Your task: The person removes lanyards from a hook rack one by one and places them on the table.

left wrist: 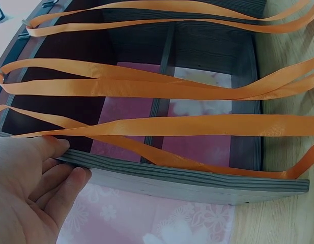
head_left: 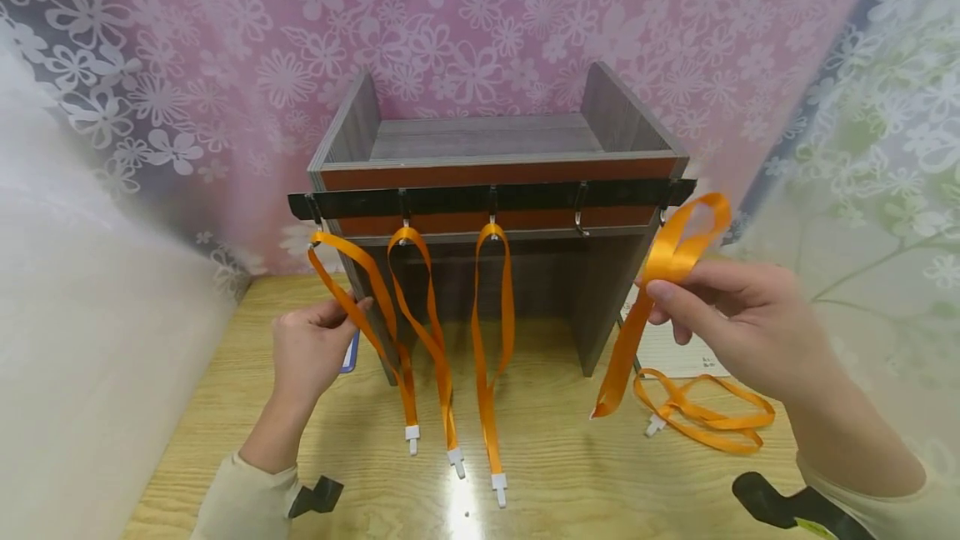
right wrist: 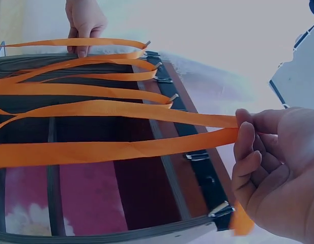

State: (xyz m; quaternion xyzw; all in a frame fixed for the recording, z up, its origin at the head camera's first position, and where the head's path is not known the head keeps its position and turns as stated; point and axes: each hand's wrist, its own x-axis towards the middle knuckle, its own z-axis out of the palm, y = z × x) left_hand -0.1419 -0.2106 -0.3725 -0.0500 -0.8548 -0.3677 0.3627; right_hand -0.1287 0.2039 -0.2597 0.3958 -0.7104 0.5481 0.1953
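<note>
My left hand (head_left: 307, 348) holds the edge of the left side panel (left wrist: 197, 175) of a grey wooden shelf (head_left: 487, 136), thumb on one face and fingers on the other. My right hand (head_left: 750, 323) pinches an orange lanyard (head_left: 628, 348) between thumb and fingers, right of the shelf front; its loop stands up above the fingers and its strap hangs below. Three more orange lanyards hang by their loops from the left hooks of a black hook rail (head_left: 450, 202), white clips at their lower ends. Two hooks at the right, including one hook (head_left: 581, 223), carry no lanyard.
Another orange lanyard (head_left: 705, 422) lies coiled on the wooden table (head_left: 540, 473) at the right. Beside it a lined notepad (head_left: 675, 352) lies partly behind my right hand. A blue-edged item (head_left: 350, 354) shows by the left panel. Flowered cloth (head_left: 472, 32) hangs behind.
</note>
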